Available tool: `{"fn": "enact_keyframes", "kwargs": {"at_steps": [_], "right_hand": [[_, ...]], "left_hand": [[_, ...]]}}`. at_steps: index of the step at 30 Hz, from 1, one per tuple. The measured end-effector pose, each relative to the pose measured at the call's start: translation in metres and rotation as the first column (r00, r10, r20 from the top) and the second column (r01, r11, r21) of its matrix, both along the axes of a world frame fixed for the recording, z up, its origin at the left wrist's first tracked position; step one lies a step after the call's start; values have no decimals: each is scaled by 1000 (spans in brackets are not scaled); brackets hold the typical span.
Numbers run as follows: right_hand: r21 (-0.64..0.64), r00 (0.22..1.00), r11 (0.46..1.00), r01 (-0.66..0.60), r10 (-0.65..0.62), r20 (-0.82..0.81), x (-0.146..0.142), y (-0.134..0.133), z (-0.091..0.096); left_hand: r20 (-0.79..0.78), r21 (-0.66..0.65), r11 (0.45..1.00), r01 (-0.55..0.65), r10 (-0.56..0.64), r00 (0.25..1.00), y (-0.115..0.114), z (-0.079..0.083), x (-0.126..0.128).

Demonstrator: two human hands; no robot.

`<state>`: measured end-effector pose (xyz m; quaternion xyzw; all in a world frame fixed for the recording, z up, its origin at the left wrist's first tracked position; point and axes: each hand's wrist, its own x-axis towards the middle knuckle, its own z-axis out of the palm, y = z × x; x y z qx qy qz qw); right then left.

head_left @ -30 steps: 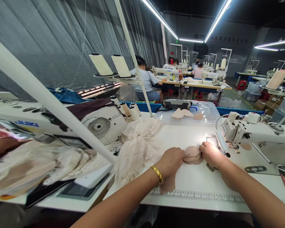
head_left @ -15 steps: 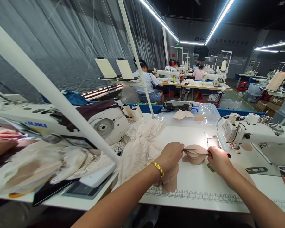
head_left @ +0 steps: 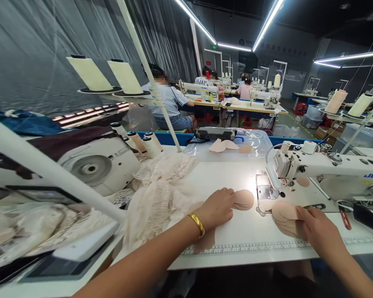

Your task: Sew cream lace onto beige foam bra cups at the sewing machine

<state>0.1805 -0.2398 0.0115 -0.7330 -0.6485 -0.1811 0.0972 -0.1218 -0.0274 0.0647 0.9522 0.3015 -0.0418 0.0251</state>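
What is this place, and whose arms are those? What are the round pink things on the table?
The camera sits on a person's head, so you look down at that person's own two arms, as if they were yours. The left hand, with a gold bangle on its wrist, rests on the white sewing table and touches a round beige foam cup. The right hand rests on a second round beige foam pad. Neither piece is lifted; both lie flat. Just behind them stands a white sewing machine, with a bright light at its needle. To the left lies a heap of cream lace fabric. Above it are two big cream thread cones on a stand. Far behind, other people sit at their own sewing machines.
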Motion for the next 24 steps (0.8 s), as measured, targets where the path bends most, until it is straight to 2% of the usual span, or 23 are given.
{"fn": "enact_keyframes", "kwargs": {"at_steps": [4,7,10,13,15,16,18,20,22,24], "right_hand": [[11,993,993,-115,115,6,13,-11,-4],[116,985,979,-170,170,4,3,-9,12],[163,951,950,-265,285,-116,-28,1,37],[125,867,907,-402,421,-266,-68,21,54],[75,833,896,-438,436,-340,-91,40,59],[52,821,893,-446,432,-372,-102,52,60],[18,790,887,-461,420,-446,-121,81,61],[3,737,888,-459,383,-557,-137,117,63],[-29,674,920,-392,266,-689,-149,159,66],[-39,679,960,-277,167,-715,-155,204,69]], "left_hand": [[-18,31,999,-31,31,999,0,-9,19],[-3,64,994,-88,88,996,1,3,16],[64,123,973,-193,187,980,-2,25,-16],[155,236,889,-393,365,918,-18,33,-63],[145,271,835,-478,456,878,-36,25,-87],[113,254,835,-489,476,872,-46,18,-95],[61,151,867,-474,471,880,-61,5,-104],[67,40,883,-468,465,883,-66,2,-108],[130,15,874,-485,479,868,-58,14,-110],[225,51,866,-497,475,851,-34,38,-110]]}}
